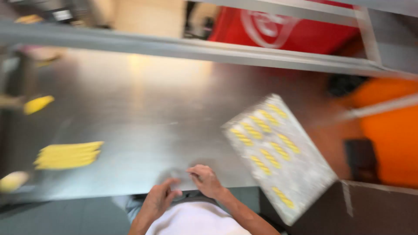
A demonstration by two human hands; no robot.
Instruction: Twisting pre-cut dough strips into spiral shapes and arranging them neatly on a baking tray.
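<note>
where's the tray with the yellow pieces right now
In the head view, the grey tray sits tilted at the steel table's right edge, overhanging it, just right of the right hand.

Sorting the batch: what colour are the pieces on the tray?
Yellow pieces on a grey tray, head view.

Bakery kitchen (steel worktable [143,109], floured dough tray [300,174])

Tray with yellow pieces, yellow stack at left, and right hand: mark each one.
Tray [305,174]: head view, bare floured patch near its middle.
Yellow stack [67,155]: head view, middle of the pile.
Right hand [208,180]: head view, back of the hand.
</note>
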